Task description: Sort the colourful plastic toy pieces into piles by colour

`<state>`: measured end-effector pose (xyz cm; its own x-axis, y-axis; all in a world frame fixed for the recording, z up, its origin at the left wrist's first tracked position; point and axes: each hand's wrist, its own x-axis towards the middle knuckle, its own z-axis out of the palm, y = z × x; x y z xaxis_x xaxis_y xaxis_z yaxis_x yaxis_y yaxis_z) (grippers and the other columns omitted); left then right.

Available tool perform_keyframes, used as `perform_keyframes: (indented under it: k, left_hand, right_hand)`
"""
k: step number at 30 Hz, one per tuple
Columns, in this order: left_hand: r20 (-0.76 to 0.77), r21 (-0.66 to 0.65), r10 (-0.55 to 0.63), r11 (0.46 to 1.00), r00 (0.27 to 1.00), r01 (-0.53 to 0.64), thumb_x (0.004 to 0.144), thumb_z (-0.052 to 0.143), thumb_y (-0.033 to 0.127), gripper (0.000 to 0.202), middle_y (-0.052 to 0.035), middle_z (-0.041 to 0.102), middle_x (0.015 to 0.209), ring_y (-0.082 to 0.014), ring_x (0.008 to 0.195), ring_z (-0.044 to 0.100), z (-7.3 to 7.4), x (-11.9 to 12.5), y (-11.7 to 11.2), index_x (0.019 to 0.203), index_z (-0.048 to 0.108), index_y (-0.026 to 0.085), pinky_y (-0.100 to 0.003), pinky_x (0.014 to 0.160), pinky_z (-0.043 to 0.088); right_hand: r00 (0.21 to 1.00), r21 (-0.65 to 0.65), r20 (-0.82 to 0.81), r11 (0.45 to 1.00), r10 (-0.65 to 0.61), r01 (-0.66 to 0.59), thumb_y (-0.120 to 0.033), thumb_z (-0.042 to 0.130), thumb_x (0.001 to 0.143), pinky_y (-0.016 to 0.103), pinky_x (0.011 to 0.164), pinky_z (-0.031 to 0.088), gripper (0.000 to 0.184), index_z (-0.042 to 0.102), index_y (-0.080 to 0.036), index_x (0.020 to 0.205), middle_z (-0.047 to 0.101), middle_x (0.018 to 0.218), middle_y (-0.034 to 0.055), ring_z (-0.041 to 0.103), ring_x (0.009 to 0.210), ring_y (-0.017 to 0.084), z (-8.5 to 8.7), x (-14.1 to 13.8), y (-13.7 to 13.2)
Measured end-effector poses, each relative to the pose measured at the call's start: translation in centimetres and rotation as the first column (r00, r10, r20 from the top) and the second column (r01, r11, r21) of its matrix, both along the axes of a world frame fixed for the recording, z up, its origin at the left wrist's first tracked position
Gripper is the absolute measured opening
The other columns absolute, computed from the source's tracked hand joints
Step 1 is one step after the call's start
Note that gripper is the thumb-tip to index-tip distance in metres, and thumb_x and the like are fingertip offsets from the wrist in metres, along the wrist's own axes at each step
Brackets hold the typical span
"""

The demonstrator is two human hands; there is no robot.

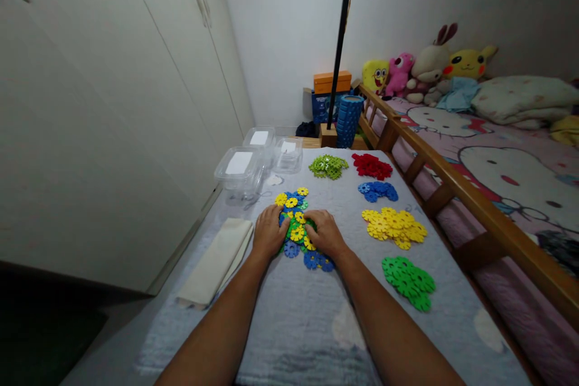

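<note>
A mixed pile of plastic snowflake discs (297, 233), blue, yellow and green, lies in the middle of the cloth-covered table. My left hand (270, 230) cups the pile's left side, fingers bent and thumb resting on the discs. On the right side, my right hand (324, 232) curls against the same pile, its fingertips partly hidden among the pieces. A few blue discs (318, 260) lie just below my right hand. Sorted to the right are yellow discs (393, 227), green discs (408, 282), blue pieces (378, 191), red pieces (371, 166) and light green pieces (328, 166).
Clear plastic boxes (239, 169) with white labels stand at the back left. A folded cream cloth (217, 262) lies left of my forearm. The bed's wooden rail (434, 151) runs along the table's right side. White cabinet doors (113, 102) border the left.
</note>
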<state>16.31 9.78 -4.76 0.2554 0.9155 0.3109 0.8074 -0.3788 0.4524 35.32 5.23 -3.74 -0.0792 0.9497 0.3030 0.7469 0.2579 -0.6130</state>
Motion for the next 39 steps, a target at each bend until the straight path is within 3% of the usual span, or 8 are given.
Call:
perform_keyframes:
  k: [39]
  left_hand:
    - [-0.036, -0.008, -0.004, 1.0, 0.999, 0.003, 0.095, 0.051, 0.035, 0.037, -0.0135, 0.059, 0.134, -0.029, 0.129, 0.052, -0.02, 0.34, -0.15, 0.128, 0.057, 0.019, -0.048, 0.113, 0.039]
  right_hand:
    - [1.0, 0.044, 0.021, 0.999, 0.015, -0.016, -0.015, 0.056, 0.086, 0.041, 0.1, 0.041, 0.027, 0.067, -0.021, 0.11, 0.071, 0.117, 0.0075, 0.058, 0.111, 0.024, -0.71, 0.13, 0.12]
